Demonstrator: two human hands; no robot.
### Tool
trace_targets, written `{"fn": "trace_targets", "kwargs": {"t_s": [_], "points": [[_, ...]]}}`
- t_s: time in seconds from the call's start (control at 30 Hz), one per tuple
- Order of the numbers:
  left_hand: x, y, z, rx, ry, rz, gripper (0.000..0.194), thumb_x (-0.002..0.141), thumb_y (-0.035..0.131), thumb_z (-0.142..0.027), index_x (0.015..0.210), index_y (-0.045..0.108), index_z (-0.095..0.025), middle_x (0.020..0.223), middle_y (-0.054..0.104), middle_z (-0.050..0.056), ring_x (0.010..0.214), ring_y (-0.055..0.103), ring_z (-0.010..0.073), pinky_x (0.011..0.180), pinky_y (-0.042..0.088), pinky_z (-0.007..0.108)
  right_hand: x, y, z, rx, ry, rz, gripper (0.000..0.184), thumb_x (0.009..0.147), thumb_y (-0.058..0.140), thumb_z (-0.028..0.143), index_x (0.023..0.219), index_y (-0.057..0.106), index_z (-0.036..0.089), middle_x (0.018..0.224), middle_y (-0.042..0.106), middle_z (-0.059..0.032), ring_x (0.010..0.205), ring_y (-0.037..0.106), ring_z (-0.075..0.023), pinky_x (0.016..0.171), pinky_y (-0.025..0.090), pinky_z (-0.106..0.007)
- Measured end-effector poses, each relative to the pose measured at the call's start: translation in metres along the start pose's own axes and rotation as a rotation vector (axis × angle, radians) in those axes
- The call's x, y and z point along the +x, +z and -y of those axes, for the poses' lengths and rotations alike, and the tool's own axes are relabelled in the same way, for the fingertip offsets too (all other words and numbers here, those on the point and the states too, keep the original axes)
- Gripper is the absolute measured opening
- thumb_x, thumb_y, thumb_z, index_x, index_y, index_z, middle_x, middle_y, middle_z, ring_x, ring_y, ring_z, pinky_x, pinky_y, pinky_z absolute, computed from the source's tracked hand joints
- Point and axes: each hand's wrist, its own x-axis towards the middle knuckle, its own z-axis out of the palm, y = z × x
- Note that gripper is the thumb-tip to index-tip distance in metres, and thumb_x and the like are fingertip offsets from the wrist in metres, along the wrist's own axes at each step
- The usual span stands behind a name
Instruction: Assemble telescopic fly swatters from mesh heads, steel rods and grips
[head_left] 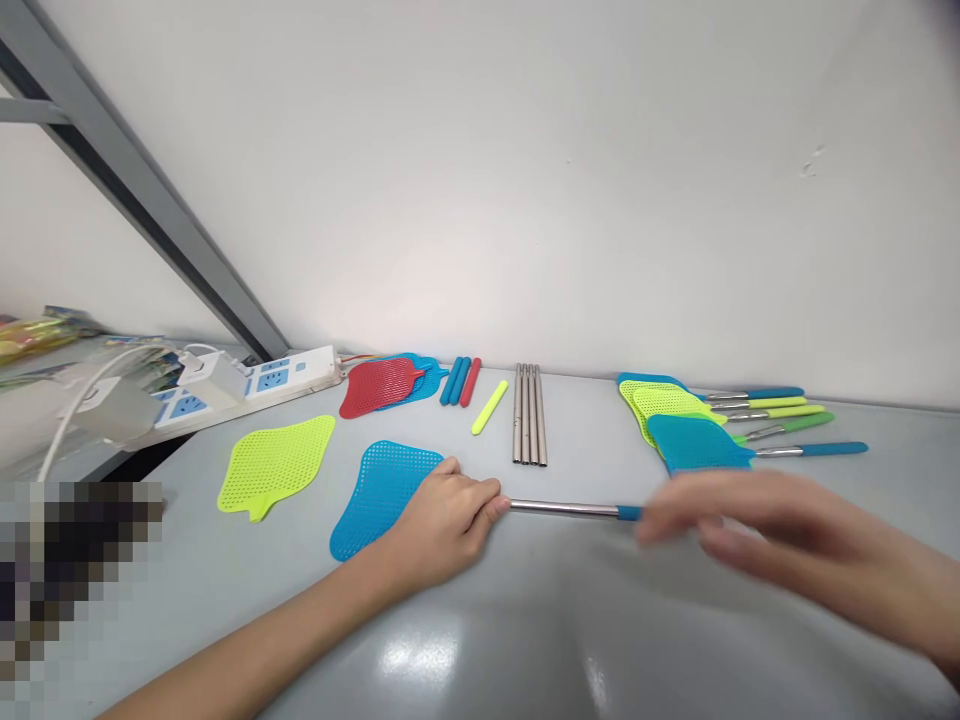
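Observation:
My left hand (454, 515) is closed around the joint of a blue fly swatter, where the mesh head (379, 495) meets the metal rod (562, 508); the joint itself is hidden under the fingers. The swatter lies across the table with its blue grip (628, 513) pointing right. My right hand (735, 540), smeared by motion, is over the end of that grip. Its fingers are stretched out with the thumb apart, and they hide the rest of the grip.
Loose swatter heads in yellow-green (277, 462) and red (379, 387) lie left. Behind are blue grips (455, 381), a red grip (470, 382), a yellow grip (490, 407) and several metal rods (529, 415). Assembled swatters (697, 440) are piled right. A power strip (292, 372) lies far left.

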Motion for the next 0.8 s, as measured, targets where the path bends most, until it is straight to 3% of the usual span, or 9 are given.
{"fn": "trace_targets", "kwargs": {"t_s": [0.1,0.2,0.4,0.57,0.8], "points": [[0.000,0.000,0.000,0.000,-0.002,0.003,0.033,0.090,0.023,-0.029,0.061,0.037,-0.018,0.053,0.049,-0.003,0.049,0.043,0.0121,0.063,0.026,0.029,0.037,-0.010,0.014,0.095,0.061,0.005,0.033,0.081,0.040,0.048,0.097,0.062,0.029,0.108,0.057,-0.0020,0.103,0.047,-0.0255,0.087,0.040,-0.036],[0.000,-0.001,0.000,-0.005,-0.001,0.007,0.033,0.090,0.022,-0.029,0.062,0.036,-0.018,0.053,0.049,-0.003,0.049,0.043,0.0120,0.063,0.026,0.029,0.054,-0.007,0.011,0.107,0.106,0.093,0.036,0.081,0.040,0.050,0.096,0.062,0.027,0.108,0.057,-0.0017,0.101,0.048,-0.0239,0.085,0.040,-0.034],[0.000,0.000,0.000,-0.009,-0.003,0.017,0.033,0.090,0.023,-0.029,0.062,0.036,-0.018,0.053,0.049,-0.003,0.049,0.042,0.0118,0.063,0.027,0.029,0.059,0.010,-0.005,0.048,0.110,0.297,0.042,0.079,0.039,0.052,0.090,0.065,0.020,0.086,0.061,-0.0027,0.080,0.053,-0.0193,0.066,0.043,-0.026],[0.000,0.000,0.000,-0.020,-0.004,0.014,0.032,0.090,0.024,-0.029,0.062,0.037,-0.018,0.054,0.050,-0.002,0.050,0.043,0.0121,0.063,0.027,0.030,0.060,0.018,-0.004,0.006,0.083,0.314,0.038,0.080,0.038,0.049,0.084,0.062,0.019,0.068,0.053,-0.0009,0.061,0.046,-0.0129,0.050,0.035,-0.021],[0.000,0.000,-0.004,-0.032,0.002,-0.012,0.032,0.090,0.025,-0.029,0.063,0.039,-0.018,0.056,0.051,-0.002,0.052,0.043,0.0124,0.064,0.027,0.030,0.060,0.025,-0.010,-0.045,0.032,0.332,0.035,0.083,0.035,0.045,0.068,0.053,0.018,0.060,0.043,0.0024,0.054,0.037,-0.0095,0.047,0.029,-0.020]]}}
